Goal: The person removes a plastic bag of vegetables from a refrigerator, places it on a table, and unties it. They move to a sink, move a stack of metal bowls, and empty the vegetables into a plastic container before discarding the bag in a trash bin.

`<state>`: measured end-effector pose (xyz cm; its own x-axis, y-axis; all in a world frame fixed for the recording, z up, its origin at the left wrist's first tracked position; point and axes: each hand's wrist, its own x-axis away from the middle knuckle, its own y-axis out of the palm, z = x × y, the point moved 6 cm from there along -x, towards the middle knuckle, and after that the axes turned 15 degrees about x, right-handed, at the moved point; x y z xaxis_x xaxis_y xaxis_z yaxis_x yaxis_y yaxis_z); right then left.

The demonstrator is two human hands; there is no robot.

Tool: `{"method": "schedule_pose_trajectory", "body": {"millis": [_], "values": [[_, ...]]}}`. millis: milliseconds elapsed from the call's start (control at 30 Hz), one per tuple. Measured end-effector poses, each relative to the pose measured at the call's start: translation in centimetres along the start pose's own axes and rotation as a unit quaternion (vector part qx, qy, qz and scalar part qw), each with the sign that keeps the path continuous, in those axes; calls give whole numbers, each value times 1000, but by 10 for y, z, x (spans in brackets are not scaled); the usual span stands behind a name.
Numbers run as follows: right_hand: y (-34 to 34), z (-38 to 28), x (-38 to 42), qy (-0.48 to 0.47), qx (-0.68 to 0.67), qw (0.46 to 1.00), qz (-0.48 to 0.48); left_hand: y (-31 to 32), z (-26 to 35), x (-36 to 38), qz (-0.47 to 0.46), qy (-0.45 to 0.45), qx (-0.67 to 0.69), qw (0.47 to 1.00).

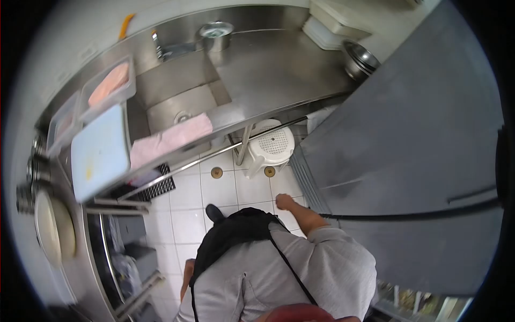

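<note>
My right hand (284,202) hangs in front of my body with its fingers curled in. Nothing shows in it, and it touches nothing. The white plastic stool (272,140) under the counter and the grey metal door (397,155) are the things nearest to it. My left hand (189,266) is low at my other side, mostly hidden by my arm and the black apron (230,233). Its fingers cannot be made out.
A steel counter (279,59) holds a sink (174,104), a pink cloth (171,140), a light-blue cutting board (100,153), and a clear tub (129,91) with pink food. Steel bowls (358,60) stand at right; a large pale bowl (55,228) at left.
</note>
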<state>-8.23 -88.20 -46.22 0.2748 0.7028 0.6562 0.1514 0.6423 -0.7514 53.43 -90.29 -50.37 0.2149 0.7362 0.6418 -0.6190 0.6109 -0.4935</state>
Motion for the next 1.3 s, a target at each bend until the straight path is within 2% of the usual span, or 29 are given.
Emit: {"method": "schedule_pose_trajectory", "body": {"millis": [67,200,233,267,300,367,467,567,667,800,833,900,933,1000,1033,1133,1200,1300], "values": [[-19,18,-14,62,-35,997,17,-31,-19,-42,18,-28,84,996],[-72,15,-27,143,-145,977,60,-108,11,-129,68,-40,265,961],[-87,7,-24,124,-158,976,83,-125,27,-147,85,-44,294,951],[-107,-6,-20,104,-169,974,106,-142,43,-159,89,-92,335,934],[-130,-18,-18,83,-181,971,131,-157,68,-168,100,-75,309,943],[-171,-33,-25,31,-207,963,169,-178,110,-187,115,-52,380,916],[-227,-41,-32,-11,-247,945,213,-190,167,-194,110,-10,385,916],[-294,-31,-34,-34,-278,930,238,-184,215,-186,15,51,341,939],[-357,-10,-34,-36,-286,920,267,-183,326,-121,-118,1,343,932],[-423,21,-37,-97,-299,914,256,-184,460,-82,-209,142,331,909],[-438,25,-31,-102,-295,914,261,-186,500,-73,-193,178,352,898],[-464,41,-27,-109,-287,911,275,-188,551,-80,-78,287,409,863],[-467,51,-34,-127,-309,908,253,-189,574,-85,40,353,381,853],[-489,78,-27,-132,-349,887,271,-186,625,-86,239,460,187,835],[-502,92,-27,-134,-367,876,282,-180,647,-84,326,497,66,802],[-531,157,-62,-55,-404,835,370,-156,652,-131,364,487,10,794],[-560,201,-79,-7,-439,804,402,-151,659,-139,390,446,-40,805],[-594,273,-118,62,-438,742,503,-150,653,-141,423,435,-61,792]]}}
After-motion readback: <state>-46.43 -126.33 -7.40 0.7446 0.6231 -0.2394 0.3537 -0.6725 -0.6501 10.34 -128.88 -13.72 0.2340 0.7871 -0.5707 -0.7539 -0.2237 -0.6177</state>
